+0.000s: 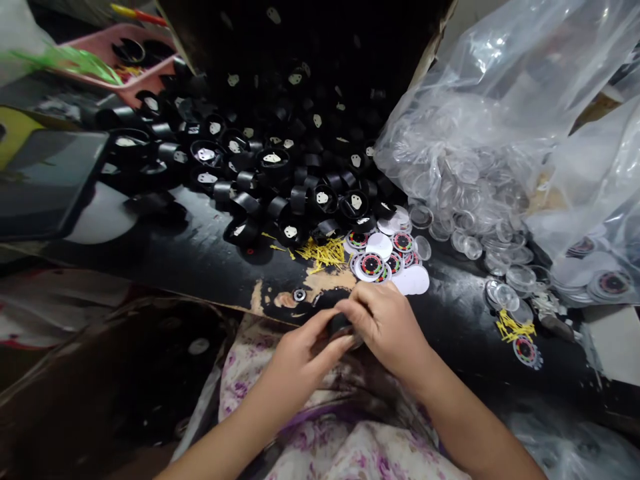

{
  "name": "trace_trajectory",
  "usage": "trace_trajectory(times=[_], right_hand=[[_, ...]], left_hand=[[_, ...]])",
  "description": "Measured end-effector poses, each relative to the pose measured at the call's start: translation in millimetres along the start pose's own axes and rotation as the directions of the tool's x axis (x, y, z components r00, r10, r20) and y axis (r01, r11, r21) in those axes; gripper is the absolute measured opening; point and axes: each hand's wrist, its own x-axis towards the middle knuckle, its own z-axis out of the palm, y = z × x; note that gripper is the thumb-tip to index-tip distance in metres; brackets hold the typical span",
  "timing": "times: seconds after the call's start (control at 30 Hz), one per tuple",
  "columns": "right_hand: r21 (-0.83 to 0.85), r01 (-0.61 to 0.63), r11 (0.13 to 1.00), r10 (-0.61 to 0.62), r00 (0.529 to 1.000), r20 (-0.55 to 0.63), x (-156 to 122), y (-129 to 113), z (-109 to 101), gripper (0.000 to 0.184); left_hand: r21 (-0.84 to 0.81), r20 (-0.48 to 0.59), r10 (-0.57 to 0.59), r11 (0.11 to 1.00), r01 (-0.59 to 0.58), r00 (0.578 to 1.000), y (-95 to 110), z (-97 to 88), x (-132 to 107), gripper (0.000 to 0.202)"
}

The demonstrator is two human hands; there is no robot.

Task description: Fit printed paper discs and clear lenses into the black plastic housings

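Both hands meet at the table's near edge around a small round black casing [340, 325]. My left hand [305, 357] pinches it between thumb and fingers from the left. From the right, my right hand [383, 320] closes over it with bent fingers, hiding much of it. Just beyond the hands lie printed dial discs [371, 265] with red and green rings, mixed with plain white discs [414, 280]. Yellow plastic pointers [325, 253] form a small heap left of the discs. A small metal ring [299, 295] sits on the worn tabletop.
Many black casings [273, 158] are piled at the back. Clear plastic covers [463, 220] spill from a large plastic bag [465, 120] on the right, near more yellow pointers [515, 327]. A pink basket [95, 47] and a dark-screened device [50, 180] stand at left.
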Motion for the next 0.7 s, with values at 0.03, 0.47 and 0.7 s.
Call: trace_trajectory(times=[0.03, 0.47, 0.7], right_hand=[[0.064, -0.007, 0.998, 0.003, 0.998, 0.055, 0.2, 1.2, -3.0, 0.040], [0.158, 0.005, 0.987, -0.027, 0.990, 0.139, 16.3, -13.9, 10.5, 0.022], [0.230, -0.148, 0.962, 0.110, 0.979, 0.171, 11.6, -6.8, 15.1, 0.015]], left_hand=[[-0.035, -0.037, -0.057, 0.998, 0.056, 0.998, -11.8, -11.6, -9.5, 0.033], [0.470, -0.569, 0.295, 0.883, 0.010, 0.767, -21.1, -129.2, 56.1, 0.061], [0.249, -0.593, 0.253, 0.960, -0.125, 0.764, -12.8, -110.8, 72.3, 0.063]])
